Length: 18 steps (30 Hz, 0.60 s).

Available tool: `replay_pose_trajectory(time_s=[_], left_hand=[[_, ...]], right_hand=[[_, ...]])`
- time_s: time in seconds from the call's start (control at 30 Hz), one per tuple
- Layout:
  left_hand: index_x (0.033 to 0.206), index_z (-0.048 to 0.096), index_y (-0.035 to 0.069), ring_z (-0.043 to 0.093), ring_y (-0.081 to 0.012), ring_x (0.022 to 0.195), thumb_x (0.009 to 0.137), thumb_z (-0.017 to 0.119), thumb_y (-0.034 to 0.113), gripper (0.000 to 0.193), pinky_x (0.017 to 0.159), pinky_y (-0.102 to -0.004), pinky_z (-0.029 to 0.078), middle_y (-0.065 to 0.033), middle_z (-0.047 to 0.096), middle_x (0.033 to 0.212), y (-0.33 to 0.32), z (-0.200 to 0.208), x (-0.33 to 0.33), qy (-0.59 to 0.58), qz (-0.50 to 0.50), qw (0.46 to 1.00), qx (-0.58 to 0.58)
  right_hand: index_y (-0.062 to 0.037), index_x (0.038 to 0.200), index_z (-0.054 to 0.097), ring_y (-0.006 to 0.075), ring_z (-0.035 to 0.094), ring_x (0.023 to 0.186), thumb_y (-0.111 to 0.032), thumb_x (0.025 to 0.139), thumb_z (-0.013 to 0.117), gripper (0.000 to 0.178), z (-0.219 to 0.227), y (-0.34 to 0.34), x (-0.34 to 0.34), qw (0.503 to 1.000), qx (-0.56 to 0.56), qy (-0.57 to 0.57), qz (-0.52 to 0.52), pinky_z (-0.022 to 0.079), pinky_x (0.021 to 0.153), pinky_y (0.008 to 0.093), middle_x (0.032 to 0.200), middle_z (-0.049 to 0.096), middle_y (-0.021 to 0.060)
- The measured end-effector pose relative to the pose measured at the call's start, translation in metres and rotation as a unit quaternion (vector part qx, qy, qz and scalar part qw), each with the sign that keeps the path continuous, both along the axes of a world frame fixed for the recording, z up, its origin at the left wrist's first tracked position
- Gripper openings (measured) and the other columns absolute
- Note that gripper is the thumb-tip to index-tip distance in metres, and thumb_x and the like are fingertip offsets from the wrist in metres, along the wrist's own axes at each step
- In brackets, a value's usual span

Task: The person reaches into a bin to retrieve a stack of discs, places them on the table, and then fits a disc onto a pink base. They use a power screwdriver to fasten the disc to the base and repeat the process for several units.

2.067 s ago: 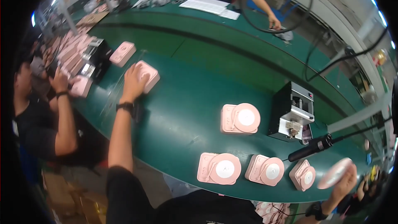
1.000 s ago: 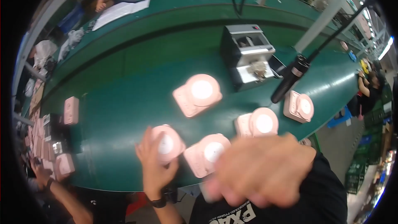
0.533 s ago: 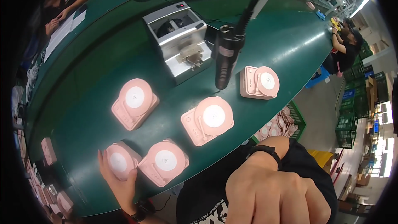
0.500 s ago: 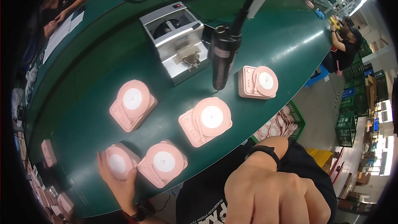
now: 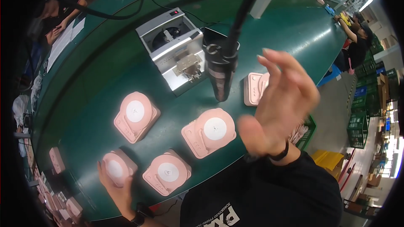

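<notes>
My left hand [image 5: 115, 189] has its thumb and fingers around the sides of a pink mini record player [image 5: 116, 166] with a white disc, at the near left of the table. Up in the air at the right, my right hand [image 5: 288, 101] is open, fingers apart and slightly blurred, holding nothing. It partly hides another pink record player [image 5: 254, 88]. More of the same lie flat: one beside the held one [image 5: 168, 172], one in the middle [image 5: 215, 128], one farther left [image 5: 135, 111]. A black electric screwdriver [image 5: 219, 75] hangs upright between the middle player and my right hand.
Behind the screwdriver stands a silver screw feeder [image 5: 174, 52] with a cable. A green crate [image 5: 310, 131] with pink parts sits below the table's right edge. Other pink parts [image 5: 56, 159] lie at far left. Co-workers sit far left [image 5: 63, 21] and far right [image 5: 357, 46].
My right hand has risen from the lower right, up and away from me, and its curled fingers have opened. My left hand remains at the same record player. The whole view has shifted slightly.
</notes>
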State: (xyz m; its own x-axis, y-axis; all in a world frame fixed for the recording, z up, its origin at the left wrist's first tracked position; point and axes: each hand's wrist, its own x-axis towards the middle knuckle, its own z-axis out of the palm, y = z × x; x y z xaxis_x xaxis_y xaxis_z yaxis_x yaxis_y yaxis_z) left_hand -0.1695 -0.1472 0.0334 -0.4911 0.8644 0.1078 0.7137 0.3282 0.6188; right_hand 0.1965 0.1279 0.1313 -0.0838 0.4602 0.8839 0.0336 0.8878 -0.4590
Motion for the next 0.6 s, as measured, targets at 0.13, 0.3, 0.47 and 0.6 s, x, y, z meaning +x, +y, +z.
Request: replay_pose_trajectory(time_s=[0.13,0.3,0.47,0.6], left_hand=[[0.160,0.041,0.007,0.029,-0.0377,0.156,0.087,0.076,0.018,0.082,0.126,-0.0479,0.025,-0.0206,0.032,0.168,0.014,0.006,-0.022,0.083,0.063,0.994,0.020],[0.159,0.042,0.009,0.030,-0.0388,0.155,0.088,0.075,0.015,0.078,0.126,-0.0481,0.026,-0.0201,0.034,0.167,0.094,0.054,0.004,0.074,-0.037,0.996,0.023],[0.155,0.046,0.006,0.037,-0.0412,0.150,0.081,0.083,0.024,0.085,0.125,-0.0487,0.029,-0.0212,0.042,0.162,0.172,0.011,0.001,0.016,-0.223,0.974,0.020],[0.152,0.049,0.004,0.043,-0.0408,0.144,0.075,0.089,0.027,0.090,0.122,-0.0484,0.034,-0.0209,0.049,0.156,0.187,-0.005,0.009,-0.011,-0.281,0.958,0.062]], right_hand=[[-0.0040,0.145,0.039,0.0247,0.060,0.113,-0.018,0.088,0.081,0.072,-0.047,0.020,0.004,0.966,-0.225,-0.128,-0.006,0.049,0.098,0.0383,0.129,0.059,0.0167],[0.0005,0.128,0.050,0.0191,0.064,0.086,-0.017,0.094,0.075,0.046,-0.069,0.039,0.001,0.872,-0.420,-0.184,0.168,0.052,0.078,0.0314,0.098,0.065,0.0111],[-0.0010,0.110,0.053,0.0153,0.060,0.067,-0.018,0.100,0.068,0.025,-0.057,0.056,-0.010,0.906,-0.361,0.017,0.221,0.051,0.064,0.0314,0.081,0.062,0.0079],[-0.0025,0.103,0.052,0.0141,0.057,0.060,-0.017,0.101,0.064,0.019,-0.013,0.063,-0.033,0.923,-0.277,0.088,0.251,0.049,0.058,0.0324,0.076,0.060,0.0068]])
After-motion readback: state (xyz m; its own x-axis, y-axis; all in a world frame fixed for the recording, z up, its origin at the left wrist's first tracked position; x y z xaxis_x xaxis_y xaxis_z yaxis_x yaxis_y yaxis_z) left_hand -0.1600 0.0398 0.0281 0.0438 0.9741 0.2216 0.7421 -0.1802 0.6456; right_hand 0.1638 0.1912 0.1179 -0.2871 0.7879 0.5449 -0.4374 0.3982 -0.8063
